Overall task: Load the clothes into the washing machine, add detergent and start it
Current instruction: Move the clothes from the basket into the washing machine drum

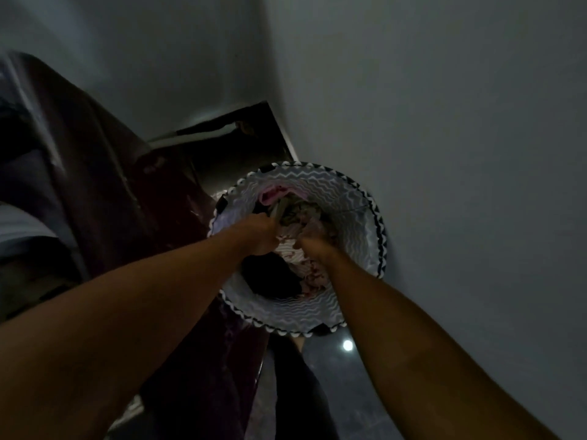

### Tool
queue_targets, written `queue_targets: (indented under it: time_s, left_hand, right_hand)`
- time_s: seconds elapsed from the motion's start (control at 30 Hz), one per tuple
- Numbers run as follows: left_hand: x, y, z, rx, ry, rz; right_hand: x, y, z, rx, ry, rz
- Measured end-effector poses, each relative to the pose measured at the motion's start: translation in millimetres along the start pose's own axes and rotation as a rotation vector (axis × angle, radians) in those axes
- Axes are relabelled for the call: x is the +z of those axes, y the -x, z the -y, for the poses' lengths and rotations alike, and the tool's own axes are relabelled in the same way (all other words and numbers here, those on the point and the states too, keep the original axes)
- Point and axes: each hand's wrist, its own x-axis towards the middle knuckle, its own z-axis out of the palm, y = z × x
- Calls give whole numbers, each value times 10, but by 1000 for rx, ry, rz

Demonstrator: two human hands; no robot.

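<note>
A round laundry basket (355, 204) with a grey zigzag lining and a black-and-white rim stands on the floor against the wall. Inside it lies a heap of clothes (305, 223): pink cloth at the back, pale patterned pieces in the middle, a dark piece at the front. Both my arms reach down into the basket. My left hand (259, 233) grips a pale grey-green piece of clothing at the basket's left side. My right hand (313, 246) is sunk into the pale clothes with its fingers curled round them, partly hidden.
A dark maroon washing machine (104, 173) stands left of the basket, close beside it. A grey wall (460, 154) rises right behind the basket. The dark glossy floor (349, 376) shows below, with a light's reflection. The scene is dim.
</note>
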Motion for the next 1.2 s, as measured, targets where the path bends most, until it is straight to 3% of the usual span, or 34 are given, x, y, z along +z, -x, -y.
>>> queue_targets:
  time_s: [0.13,0.27,0.5,0.63,0.8,0.93,1.1,1.2]
  left_hand:
    - [123,-173,69,-35,37,42]
    - [132,-159,89,-62,9,121]
    - [-69,111,-198,-107,154,43]
    - [-268,428,-378,0,393,-64]
    - [-319,849,-463,115,822,-288]
    - [-546,1539,-582,169,1018,-585]
    - [-808,2322,-429,230,1063,-870]
    - [-960,2681,-160,187,826,-986]
  right_hand:
    - [64,-113,-46,-6,31,78]
    - [138,-16,7,-16,-237,70]
    - [-32,536,334,-219,-305,-250]
    - [-239,1026,550,-274,-469,-252]
    - [-383,1661,811,-233,-894,-46]
    - [-329,2240,1132,-328,-1119,127]
    - [-156,2856,1531,-511,-1051,319]
    - [-155,3005,1612,-566,-876,576]
